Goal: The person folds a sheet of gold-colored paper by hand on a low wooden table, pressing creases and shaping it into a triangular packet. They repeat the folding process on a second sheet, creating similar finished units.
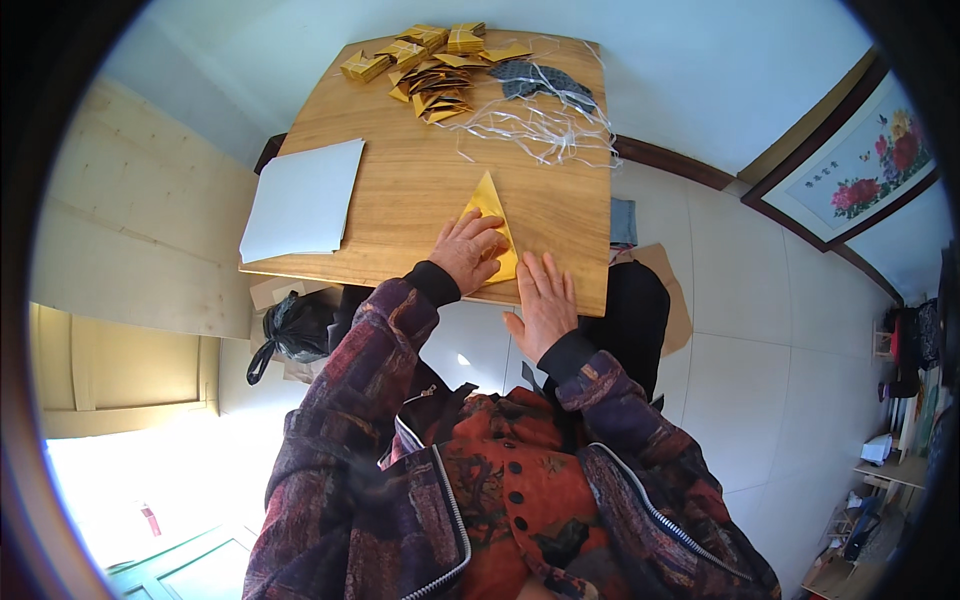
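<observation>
A gold sheet of paper [487,195], folded to a tall pointed triangle, lies near the front edge of the wooden table with its tip facing away from me. My left hand [468,250] rests on top of the paper, fingers spread and slightly bent, covering its middle and left part. Beside the paper's lower right corner, my right hand [545,300] lies with fingers stretched out on the table; whether its fingertips touch the paper is hard to make out. Neither hand is closed round anything.
A stack of white sheets [305,200] lies at the table's left. Several tied bundles of folded gold paper [408,52] and loose folded pieces [440,88] sit at the far end. White strings [545,130] and a dark grey cloth [545,82] lie at far right.
</observation>
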`<state>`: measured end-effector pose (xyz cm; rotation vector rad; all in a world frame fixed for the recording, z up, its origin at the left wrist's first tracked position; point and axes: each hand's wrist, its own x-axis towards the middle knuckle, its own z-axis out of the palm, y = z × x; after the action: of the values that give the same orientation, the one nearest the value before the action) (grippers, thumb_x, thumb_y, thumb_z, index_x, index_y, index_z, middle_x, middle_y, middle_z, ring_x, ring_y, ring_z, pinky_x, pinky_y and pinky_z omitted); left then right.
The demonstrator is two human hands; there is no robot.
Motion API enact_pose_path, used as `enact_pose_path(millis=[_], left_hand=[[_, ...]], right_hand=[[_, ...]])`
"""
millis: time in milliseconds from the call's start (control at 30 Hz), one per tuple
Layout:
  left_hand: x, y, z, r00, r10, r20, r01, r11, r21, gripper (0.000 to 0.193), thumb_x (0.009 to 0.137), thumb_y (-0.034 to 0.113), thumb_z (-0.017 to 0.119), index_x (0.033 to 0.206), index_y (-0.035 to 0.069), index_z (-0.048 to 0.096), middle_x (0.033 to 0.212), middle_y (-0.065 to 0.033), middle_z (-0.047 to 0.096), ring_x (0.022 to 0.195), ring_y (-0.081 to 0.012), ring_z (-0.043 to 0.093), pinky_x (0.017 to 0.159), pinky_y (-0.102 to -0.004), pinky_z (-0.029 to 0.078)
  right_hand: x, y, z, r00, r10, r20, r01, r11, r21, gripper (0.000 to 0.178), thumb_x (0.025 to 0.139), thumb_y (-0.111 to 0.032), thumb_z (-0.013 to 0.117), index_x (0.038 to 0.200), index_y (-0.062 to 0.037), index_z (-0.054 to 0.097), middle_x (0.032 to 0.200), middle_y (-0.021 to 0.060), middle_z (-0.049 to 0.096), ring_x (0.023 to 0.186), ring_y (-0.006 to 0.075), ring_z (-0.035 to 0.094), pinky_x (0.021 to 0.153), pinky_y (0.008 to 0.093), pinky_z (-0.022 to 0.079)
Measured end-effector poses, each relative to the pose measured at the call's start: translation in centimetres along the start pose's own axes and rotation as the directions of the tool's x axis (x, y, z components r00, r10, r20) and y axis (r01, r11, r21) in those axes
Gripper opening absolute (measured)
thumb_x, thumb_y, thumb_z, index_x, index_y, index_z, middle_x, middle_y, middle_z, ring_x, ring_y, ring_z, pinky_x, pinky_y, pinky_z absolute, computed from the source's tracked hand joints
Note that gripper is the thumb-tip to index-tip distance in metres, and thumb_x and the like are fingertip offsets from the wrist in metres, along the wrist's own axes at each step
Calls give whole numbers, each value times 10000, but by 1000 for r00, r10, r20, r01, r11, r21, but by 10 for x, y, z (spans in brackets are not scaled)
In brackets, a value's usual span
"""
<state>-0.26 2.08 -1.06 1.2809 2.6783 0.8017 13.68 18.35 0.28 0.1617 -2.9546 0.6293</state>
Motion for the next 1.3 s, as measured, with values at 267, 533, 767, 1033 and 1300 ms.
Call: enact_pose_path(millis=[267,533,767,1033,1300], left_hand=[[-28,26,-5,995,-37,87,41,998,-42,396,780,242,684,1156,165,584,1424,-61,453,1394,-345,316,1085,-582,253],[-51,50,0,994,-102,46,102,995,-12,407,824,275,676,1199,165,559,1437,-38,456,1393,-301,343,1115,-579,186],[-48,45,2,993,-121,-8,120,992,-50,265,847,130,597,1110,159,612,1365,-30,526,1342,-270,411,1084,-582,244],[-77,60,0,837,-359,-412,199,903,-381,341,783,123,710,1086,33,582,1167,-145,598,1105,-321,566,913,-411,454],[-95,54,7,945,-290,151,161,10,-987,441,902,150,617,1293,-5,485,1206,-138,609,1124,-215,577,979,-343,432]], right_hand=[[-34,-9,-10,995,-57,-81,69,985,157,624,795,-219,683,1325,18,455,1382,168,437,1335,375,347,1078,529,285],[-46,-3,21,901,275,337,-416,317,852,420,910,-303,631,1167,13,527,1081,109,617,937,222,636,759,345,519],[-14,-20,39,761,259,594,-517,-310,798,231,1008,-315,492,1086,-115,575,979,9,681,876,117,667,673,255,458],[-32,-8,24,797,269,541,-516,-164,841,245,1008,-270,510,1163,-97,588,1000,14,683,868,114,682,669,213,473],[-34,-13,5,895,30,446,-445,-27,895,246,1001,-262,532,1088,-44,602,966,19,676,849,109,677,689,226,476]])
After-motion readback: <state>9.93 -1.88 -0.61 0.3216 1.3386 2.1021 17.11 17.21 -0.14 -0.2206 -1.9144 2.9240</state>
